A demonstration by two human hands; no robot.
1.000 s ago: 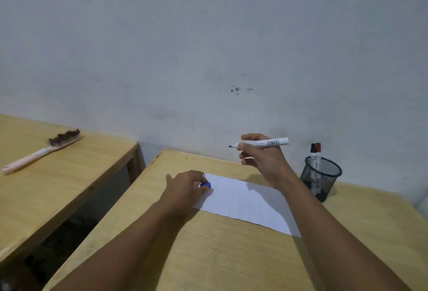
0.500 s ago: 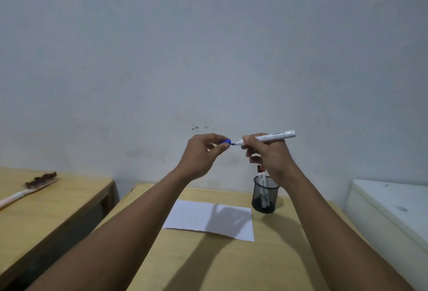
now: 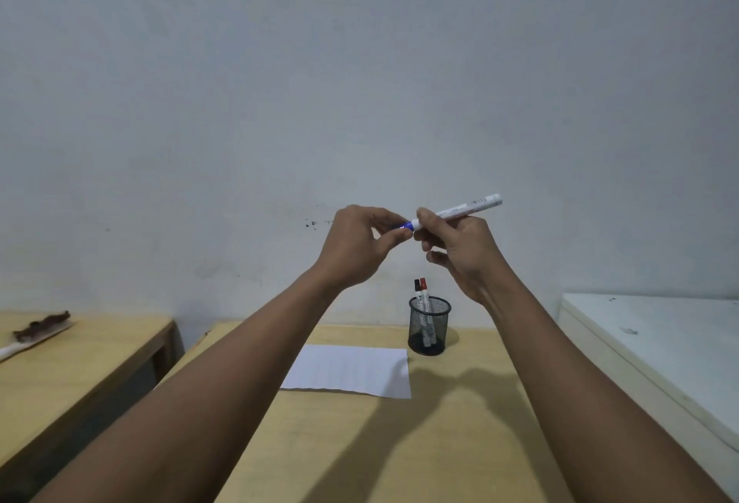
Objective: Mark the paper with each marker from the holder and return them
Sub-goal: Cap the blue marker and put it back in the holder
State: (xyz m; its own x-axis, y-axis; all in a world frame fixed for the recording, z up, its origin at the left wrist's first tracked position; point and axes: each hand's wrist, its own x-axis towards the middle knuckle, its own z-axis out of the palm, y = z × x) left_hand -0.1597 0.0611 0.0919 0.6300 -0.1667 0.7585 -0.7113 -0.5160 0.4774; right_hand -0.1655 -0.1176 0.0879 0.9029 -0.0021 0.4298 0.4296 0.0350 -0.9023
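The white marker [image 3: 460, 209] is gripped in the right hand [image 3: 460, 250] and held raised above the counter [image 3: 360, 442], while its blue cap [image 3: 406, 226] is pinched by the left hand [image 3: 360, 246] against the tip end. Recapping appears to be in hand. Next, the cap should be pressed home and the marker returned to the mesh holder [image 3: 430, 326], where 2 markers [image 3: 420, 290] stand beside the paper [image 3: 352, 370].

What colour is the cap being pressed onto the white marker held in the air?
Blue. The small plastic cap on the white marker shows best in the head view.
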